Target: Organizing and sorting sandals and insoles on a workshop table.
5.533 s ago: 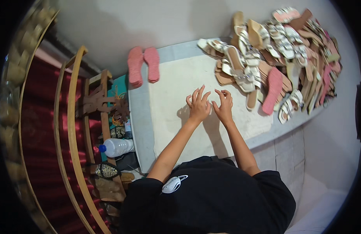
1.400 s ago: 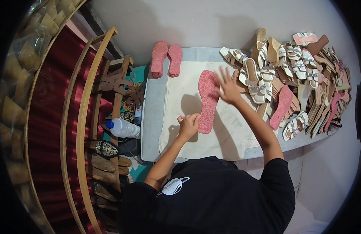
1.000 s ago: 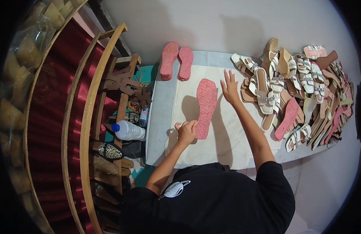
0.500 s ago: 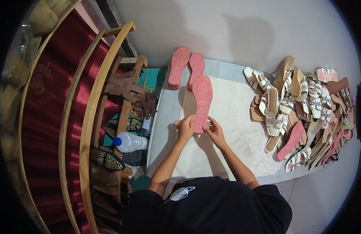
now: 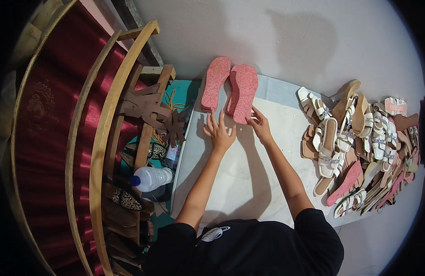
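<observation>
Head view shows me that the pink sole [image 5: 242, 93] which half a second ago lay lower on the white board [image 5: 240, 175], between both hands, now sits at the board's far edge, stacked on a matching pair; the nearer sole [image 5: 215, 83] lies just left of it. I judge the placing step all but finished. My right hand [image 5: 260, 127] touches the heel end of the moved sole with its fingertips, grip loose, pinching nothing that I can see. My left hand [image 5: 219, 133] lies flat and spread on the board, just below the two soles, grip released. The soles look grainy and speckled (like pressed foam or cork), rounded at toe and heel. Right of the board, a heap of white strapped sandals [image 5: 355, 147] looks glossy. Left of it, a clear plastic bottle [image 5: 150, 178] with a blue cap lies by curved wooden ribs.
</observation>
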`<action>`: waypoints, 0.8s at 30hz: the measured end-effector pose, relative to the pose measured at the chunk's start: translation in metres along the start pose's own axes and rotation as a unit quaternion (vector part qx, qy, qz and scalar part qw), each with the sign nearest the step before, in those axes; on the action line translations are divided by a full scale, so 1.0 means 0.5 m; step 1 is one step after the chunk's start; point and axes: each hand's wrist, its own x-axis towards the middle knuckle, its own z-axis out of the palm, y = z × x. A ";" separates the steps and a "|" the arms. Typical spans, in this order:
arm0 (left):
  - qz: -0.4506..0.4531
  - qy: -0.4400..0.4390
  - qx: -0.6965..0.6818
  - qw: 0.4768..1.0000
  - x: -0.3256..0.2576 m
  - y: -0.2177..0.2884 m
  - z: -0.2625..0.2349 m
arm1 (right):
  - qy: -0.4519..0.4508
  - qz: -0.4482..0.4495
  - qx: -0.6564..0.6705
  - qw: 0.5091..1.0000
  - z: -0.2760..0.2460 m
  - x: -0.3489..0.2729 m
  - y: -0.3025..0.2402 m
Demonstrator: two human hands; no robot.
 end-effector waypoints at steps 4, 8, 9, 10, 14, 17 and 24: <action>-0.026 -0.012 0.025 0.999 0.009 0.008 0.040 | -0.005 0.008 -0.002 1.000 0.012 0.043 0.018; -0.038 0.013 0.076 0.996 0.019 0.010 0.062 | 0.003 0.013 -0.032 0.999 0.030 0.061 0.025; -0.040 0.011 0.077 0.996 0.020 0.008 0.065 | 0.008 0.026 -0.026 0.999 0.033 0.063 0.026; -0.038 0.011 0.079 0.996 0.021 0.005 0.069 | 0.007 0.028 -0.026 0.999 0.035 0.064 0.026; -0.026 0.027 0.090 0.995 0.026 0.000 0.081 | 0.016 0.019 -0.020 0.999 0.037 0.071 0.033; -0.036 0.034 0.092 0.995 0.028 0.001 0.085 | 0.022 0.010 -0.032 0.999 0.032 0.077 0.041; -0.031 0.022 0.118 0.992 0.026 -0.006 0.091 | 0.025 0.012 -0.041 0.999 0.035 0.081 0.040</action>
